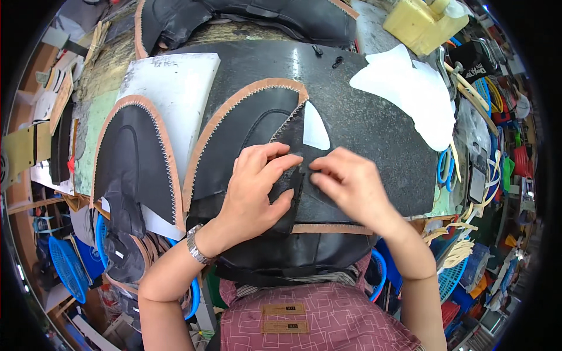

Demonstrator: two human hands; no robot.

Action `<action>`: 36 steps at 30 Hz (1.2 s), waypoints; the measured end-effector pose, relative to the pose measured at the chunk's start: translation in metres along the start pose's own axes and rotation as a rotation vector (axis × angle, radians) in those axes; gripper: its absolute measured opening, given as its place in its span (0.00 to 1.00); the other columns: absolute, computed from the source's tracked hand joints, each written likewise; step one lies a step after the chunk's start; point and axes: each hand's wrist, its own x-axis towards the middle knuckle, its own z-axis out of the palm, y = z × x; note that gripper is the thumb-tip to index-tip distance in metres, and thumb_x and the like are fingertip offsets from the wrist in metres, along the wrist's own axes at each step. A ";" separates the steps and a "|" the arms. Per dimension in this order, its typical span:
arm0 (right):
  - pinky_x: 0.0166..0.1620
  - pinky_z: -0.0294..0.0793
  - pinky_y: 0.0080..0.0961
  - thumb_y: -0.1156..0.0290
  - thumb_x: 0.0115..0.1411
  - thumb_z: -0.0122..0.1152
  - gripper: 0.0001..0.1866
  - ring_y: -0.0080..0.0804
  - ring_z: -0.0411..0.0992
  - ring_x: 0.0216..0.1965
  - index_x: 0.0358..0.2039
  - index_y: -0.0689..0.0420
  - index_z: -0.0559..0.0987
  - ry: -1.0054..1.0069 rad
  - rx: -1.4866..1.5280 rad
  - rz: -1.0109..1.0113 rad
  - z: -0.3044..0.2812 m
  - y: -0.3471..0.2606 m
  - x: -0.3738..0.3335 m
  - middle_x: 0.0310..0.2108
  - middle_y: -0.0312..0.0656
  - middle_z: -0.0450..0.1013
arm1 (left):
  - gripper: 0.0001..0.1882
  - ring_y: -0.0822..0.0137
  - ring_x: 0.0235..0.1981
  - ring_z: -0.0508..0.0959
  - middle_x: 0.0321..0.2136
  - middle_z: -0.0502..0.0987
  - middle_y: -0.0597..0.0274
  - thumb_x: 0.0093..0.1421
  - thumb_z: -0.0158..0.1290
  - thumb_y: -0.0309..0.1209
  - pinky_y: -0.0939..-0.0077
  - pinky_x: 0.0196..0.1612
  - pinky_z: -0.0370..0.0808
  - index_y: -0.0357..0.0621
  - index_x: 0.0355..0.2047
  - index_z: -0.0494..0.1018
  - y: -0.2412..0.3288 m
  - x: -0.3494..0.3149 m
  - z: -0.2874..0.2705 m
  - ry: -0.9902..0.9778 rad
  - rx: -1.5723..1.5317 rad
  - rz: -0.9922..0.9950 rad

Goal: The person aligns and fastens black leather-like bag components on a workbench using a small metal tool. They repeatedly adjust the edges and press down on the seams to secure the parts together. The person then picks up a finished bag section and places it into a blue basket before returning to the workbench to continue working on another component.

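In front of me lies a black leather shoe upper (257,120) with a tan border and pale zigzag stitching. Part of it is folded over, and its stitched edge slants across the middle. My left hand (254,184) rests on the folded leather, thumb and fingers spread apart, a metal watch on its wrist. Just right of the fold's edge, my right hand (354,184) has thumb and forefinger pinched together; whatever may be between them is too small to see. A small white pointed piece (316,127) shows beside the fold.
A dark work board (374,158) lies under the upper. Left are a second upper (132,140) and a white slab (196,82); another black upper (246,20) lies at the back. White sheets (410,93), a yellow plastic container (424,26) and blue-handled scissors (446,169) stand right.
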 end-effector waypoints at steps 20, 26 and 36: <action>0.31 0.73 0.29 0.78 0.43 0.65 0.13 0.36 0.71 0.29 0.32 0.62 0.76 0.166 -0.247 -0.241 0.016 0.000 -0.030 0.30 0.42 0.71 | 0.05 0.59 0.50 0.65 0.42 0.71 0.65 0.47 0.59 0.28 0.60 0.55 0.54 0.46 0.25 0.74 0.004 0.006 0.004 -0.148 -0.040 -0.053; 0.32 0.72 0.25 0.79 0.43 0.66 0.17 0.34 0.72 0.29 0.36 0.61 0.77 0.218 -0.111 -0.124 0.011 -0.002 -0.037 0.32 0.43 0.72 | 0.04 0.60 0.50 0.65 0.43 0.72 0.65 0.49 0.58 0.28 0.61 0.56 0.54 0.45 0.25 0.74 0.006 0.005 0.011 -0.080 -0.090 -0.085; 0.39 0.72 0.16 0.82 0.53 0.61 0.29 0.19 0.72 0.33 0.55 0.60 0.64 0.202 0.783 0.289 0.014 -0.007 -0.024 0.34 0.38 0.73 | 0.04 0.60 0.51 0.65 0.43 0.72 0.66 0.49 0.58 0.29 0.59 0.56 0.53 0.46 0.26 0.74 0.009 0.004 0.016 -0.046 -0.114 -0.092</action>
